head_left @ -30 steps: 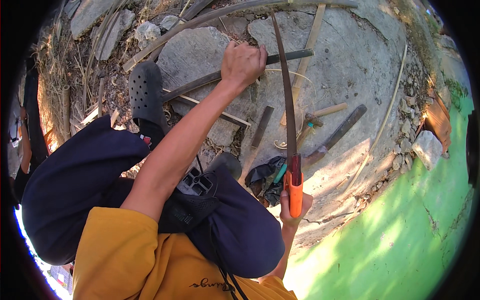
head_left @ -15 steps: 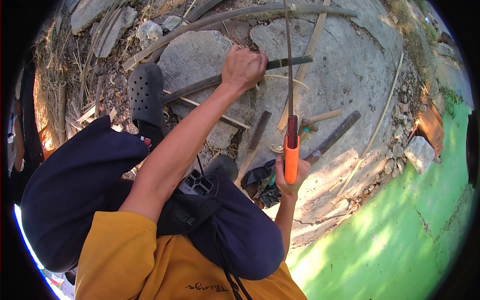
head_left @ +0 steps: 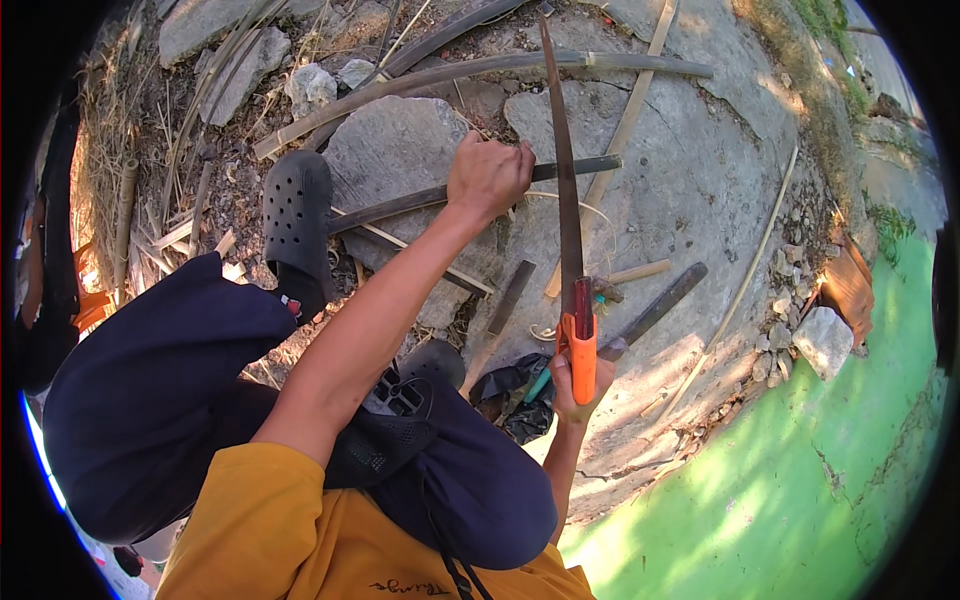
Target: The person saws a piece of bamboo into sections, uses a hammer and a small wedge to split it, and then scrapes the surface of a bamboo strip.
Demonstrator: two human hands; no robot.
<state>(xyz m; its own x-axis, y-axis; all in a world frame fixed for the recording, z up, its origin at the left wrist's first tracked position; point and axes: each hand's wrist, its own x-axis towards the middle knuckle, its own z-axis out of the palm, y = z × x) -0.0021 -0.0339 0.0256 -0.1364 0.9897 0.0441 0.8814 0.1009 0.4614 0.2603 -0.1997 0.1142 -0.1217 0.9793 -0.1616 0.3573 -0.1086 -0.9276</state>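
Fingers closed into a fist, my left hand grips a dark bamboo strip lying slantwise over a flat stone slab. My right hand is wrapped around the orange handle of a hand saw. Its long, rusty brown blade points away from me and crosses over the strip, just right of my left fist. I cannot tell whether the teeth touch the strip. Close by my right hand lies a dark, thick-bladed tool, partly hidden behind it.
A long curved bamboo length spans the far side. Short offcuts and a pale slat lie on the concrete. My clog stands left of the strip. A black plastic bag sits before my knee; white rock borders the green floor.
The view has tilted, so the ground sits lower in the picture. The saw blade has turned to show more of its flat side, its tip leaning left. My left hand keeps its grip.
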